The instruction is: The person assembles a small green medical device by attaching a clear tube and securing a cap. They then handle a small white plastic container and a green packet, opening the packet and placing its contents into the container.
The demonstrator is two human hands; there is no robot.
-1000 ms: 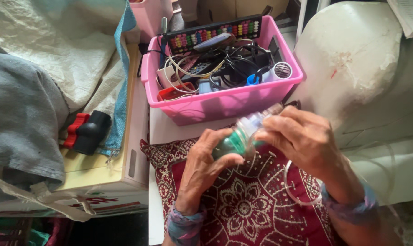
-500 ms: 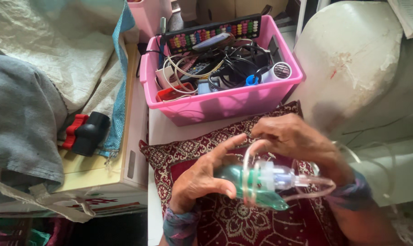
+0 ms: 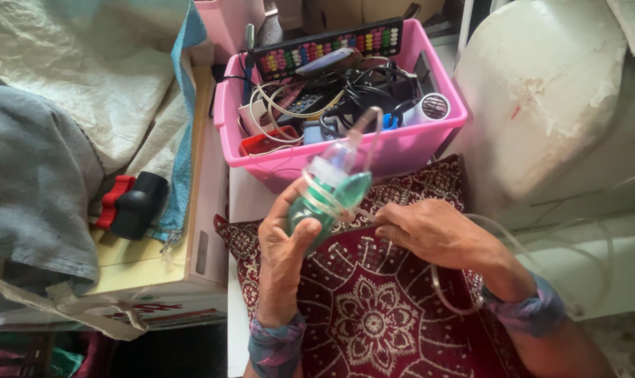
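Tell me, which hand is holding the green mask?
The left hand grips the green mask, lifted toward the pink basket. The right hand only pinches the clear tube beside it.

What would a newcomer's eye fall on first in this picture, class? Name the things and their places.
In the middle, the left hand holds up a green translucent breathing mask, while the right hand pinches its clear tube. Behind them sits a pink basket crammed with cables, and below lies a dark red patterned cushion.

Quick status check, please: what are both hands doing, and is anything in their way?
Left hand grips translucent green plastic breathing mask. Right hand pinches its clear thin tubing. Pink plastic basket of cables close behind.
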